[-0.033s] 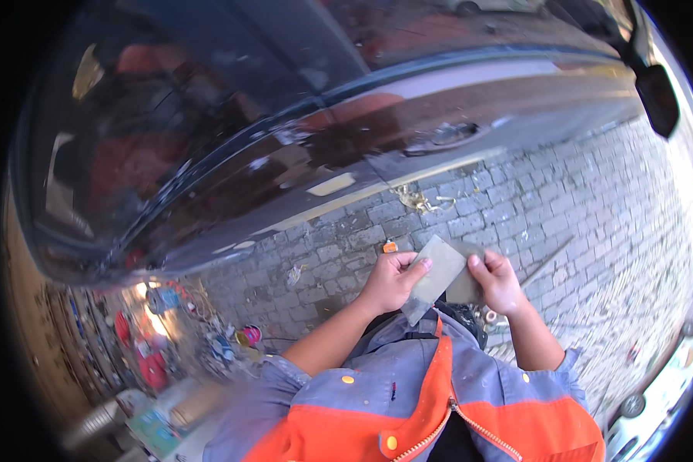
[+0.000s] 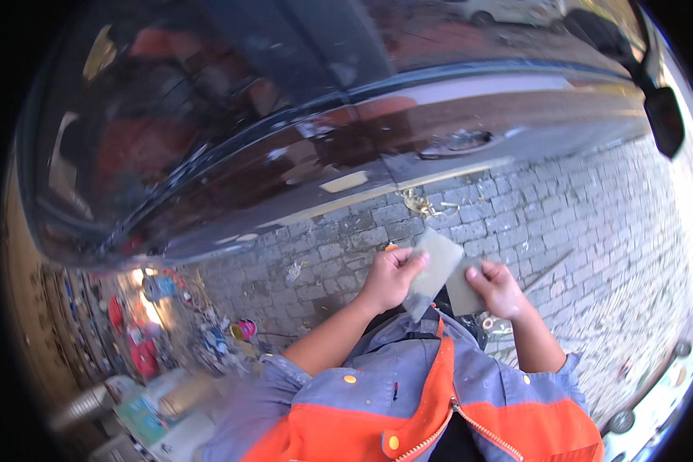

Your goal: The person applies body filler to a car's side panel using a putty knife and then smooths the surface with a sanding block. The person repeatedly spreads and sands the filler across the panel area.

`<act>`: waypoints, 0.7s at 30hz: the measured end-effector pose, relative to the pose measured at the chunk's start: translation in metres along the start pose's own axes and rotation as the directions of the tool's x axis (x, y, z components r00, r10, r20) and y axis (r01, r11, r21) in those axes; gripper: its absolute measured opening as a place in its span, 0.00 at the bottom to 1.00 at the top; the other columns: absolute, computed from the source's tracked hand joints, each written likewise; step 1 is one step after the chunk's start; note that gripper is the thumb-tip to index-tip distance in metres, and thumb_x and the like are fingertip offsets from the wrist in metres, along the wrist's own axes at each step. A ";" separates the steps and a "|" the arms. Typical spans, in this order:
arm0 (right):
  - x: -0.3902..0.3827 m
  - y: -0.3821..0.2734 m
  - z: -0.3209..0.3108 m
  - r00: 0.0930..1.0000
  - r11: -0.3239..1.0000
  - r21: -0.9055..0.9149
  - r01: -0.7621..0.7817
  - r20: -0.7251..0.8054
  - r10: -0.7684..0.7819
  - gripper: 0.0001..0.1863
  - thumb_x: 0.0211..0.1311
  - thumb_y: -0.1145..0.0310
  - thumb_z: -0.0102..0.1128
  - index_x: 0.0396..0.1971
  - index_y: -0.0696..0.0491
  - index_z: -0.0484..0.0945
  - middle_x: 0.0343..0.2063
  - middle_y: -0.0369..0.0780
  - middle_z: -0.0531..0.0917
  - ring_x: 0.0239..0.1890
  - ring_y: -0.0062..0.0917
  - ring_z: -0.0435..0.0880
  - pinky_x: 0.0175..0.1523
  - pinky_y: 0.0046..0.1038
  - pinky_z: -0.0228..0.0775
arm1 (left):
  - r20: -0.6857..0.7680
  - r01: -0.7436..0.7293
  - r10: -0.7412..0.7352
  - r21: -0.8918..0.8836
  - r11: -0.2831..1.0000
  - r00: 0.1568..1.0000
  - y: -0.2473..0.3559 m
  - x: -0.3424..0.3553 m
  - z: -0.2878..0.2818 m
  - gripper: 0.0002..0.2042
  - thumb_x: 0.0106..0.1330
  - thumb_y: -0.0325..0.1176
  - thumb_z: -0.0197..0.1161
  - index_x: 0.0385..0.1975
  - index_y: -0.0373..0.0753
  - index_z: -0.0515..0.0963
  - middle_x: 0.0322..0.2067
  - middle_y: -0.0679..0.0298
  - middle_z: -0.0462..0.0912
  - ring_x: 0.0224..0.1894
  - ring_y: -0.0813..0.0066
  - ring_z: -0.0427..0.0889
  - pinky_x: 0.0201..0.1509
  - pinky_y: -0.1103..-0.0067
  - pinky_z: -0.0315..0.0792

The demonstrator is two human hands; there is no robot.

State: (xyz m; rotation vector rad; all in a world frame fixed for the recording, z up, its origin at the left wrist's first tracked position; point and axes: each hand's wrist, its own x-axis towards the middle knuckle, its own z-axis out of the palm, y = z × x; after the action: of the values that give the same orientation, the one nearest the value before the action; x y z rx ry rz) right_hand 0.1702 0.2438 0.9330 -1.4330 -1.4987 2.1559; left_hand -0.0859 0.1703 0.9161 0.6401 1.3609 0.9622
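Note:
In my left hand (image 2: pixel 391 279) is a pale, flat rectangular scraper (image 2: pixel 440 260), pinched between thumb and fingers and tilted. My right hand (image 2: pixel 500 291) pinches a second, greyer flat scraper (image 2: pixel 463 295) by its edge. The two scrapers are side by side in front of my body, the right one a little lower, with a narrow dark gap between their lower parts. Beyond both hands stands a dark, glossy car (image 2: pixel 285 165), which neither hand touches. My fingers hide part of each scraper.
Grey paving (image 2: pixel 531 208) lies beneath my hands. Crumpled yellowish scraps (image 2: pixel 417 202) are on it near the car. At the left sit a pink tin (image 2: pixel 244 329), red items (image 2: pixel 144 358) and other clutter. A thin stick (image 2: pixel 550 269) lies to the right.
The right scraper has come down and away from the left one, which it nearly met before. My left hand has hardly moved. The car has shifted slightly rightward and down in the view.

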 end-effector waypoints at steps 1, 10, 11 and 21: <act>0.004 -0.001 0.004 0.988 0.990 -0.114 0.085 0.140 -0.068 0.15 0.84 0.59 0.54 0.51 0.56 0.82 0.39 0.33 0.87 0.41 0.14 0.82 0.49 0.25 0.77 | -0.081 -0.016 0.006 -0.117 0.993 0.997 -0.001 -0.003 -0.019 0.15 0.79 0.41 0.65 0.45 0.34 0.88 0.33 0.74 0.86 0.34 0.90 0.79 0.39 0.84 0.74; 0.086 -0.073 0.096 0.899 0.921 0.330 -0.207 0.436 0.046 0.19 0.84 0.57 0.52 0.61 0.54 0.78 0.56 0.40 0.86 0.60 0.28 0.84 0.69 0.34 0.70 | -0.109 -0.076 -0.024 -0.823 0.563 0.994 0.004 -0.064 -0.059 0.14 0.79 0.43 0.64 0.49 0.40 0.86 0.40 0.68 0.89 0.41 0.83 0.87 0.46 0.80 0.81; 0.095 -0.084 0.117 0.884 0.855 0.372 -0.361 0.429 0.186 0.22 0.84 0.53 0.49 0.61 0.54 0.79 0.51 0.39 0.85 0.54 0.28 0.84 0.61 0.33 0.74 | -0.126 -0.092 -0.021 -0.816 0.571 0.992 0.002 -0.073 -0.054 0.14 0.78 0.43 0.64 0.48 0.40 0.86 0.40 0.69 0.89 0.40 0.83 0.86 0.45 0.80 0.80; 0.123 -0.043 0.190 0.544 0.892 -0.187 -0.412 0.735 0.405 0.24 0.83 0.46 0.47 0.48 0.54 0.77 0.31 0.38 0.79 0.24 0.21 0.74 0.23 0.23 0.61 | -0.683 -0.590 -0.185 -0.713 0.380 0.706 -0.017 -0.149 -0.039 0.16 0.78 0.42 0.65 0.48 0.34 0.87 0.40 0.67 0.87 0.39 0.83 0.83 0.47 0.80 0.77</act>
State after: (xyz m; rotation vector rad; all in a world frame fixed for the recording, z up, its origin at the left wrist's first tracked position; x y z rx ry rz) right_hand -0.0556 0.2143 0.8998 -0.9338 -1.4097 3.3658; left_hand -0.1126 0.0288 0.9723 -0.5181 1.0492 2.1224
